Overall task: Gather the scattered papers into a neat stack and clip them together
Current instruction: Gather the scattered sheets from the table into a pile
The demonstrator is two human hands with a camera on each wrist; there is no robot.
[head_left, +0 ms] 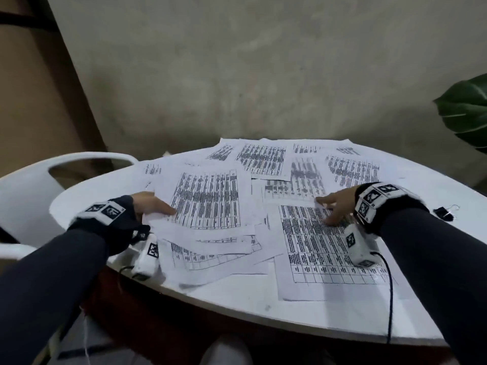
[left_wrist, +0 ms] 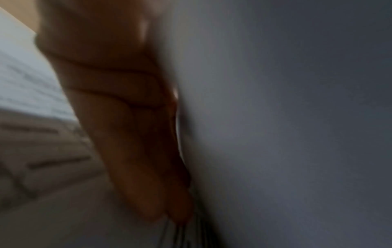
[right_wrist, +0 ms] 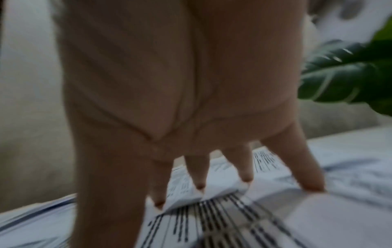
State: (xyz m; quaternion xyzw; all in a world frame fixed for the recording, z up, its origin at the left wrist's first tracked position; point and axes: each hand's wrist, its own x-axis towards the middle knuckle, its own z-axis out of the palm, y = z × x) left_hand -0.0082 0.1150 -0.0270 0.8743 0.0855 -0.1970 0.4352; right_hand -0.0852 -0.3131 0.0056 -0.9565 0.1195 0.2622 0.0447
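Note:
Several printed sheets lie scattered and overlapping on a white round table (head_left: 253, 309). My left hand (head_left: 155, 206) pinches the left edge of one table-printed sheet (head_left: 208, 198), thumb on top, and that edge is lifted a little. In the blurred left wrist view its fingers (left_wrist: 127, 117) lie against the sheet's grey underside (left_wrist: 275, 117). My right hand (head_left: 334, 206) presses spread, straight fingertips (right_wrist: 199, 167) on the top edge of another printed sheet (head_left: 316, 246) at the front right, which crumples slightly under them (right_wrist: 233, 218). A black binder clip (head_left: 445, 213) lies on the table to the right of my right wrist.
A white plastic chair (head_left: 31, 185) stands at the table's left. A large green leaf (head_left: 466, 111) reaches in at the right, seen too in the right wrist view (right_wrist: 339, 75). A grey wall is close behind the table. A black cable (head_left: 390, 299) hangs from my right wrist.

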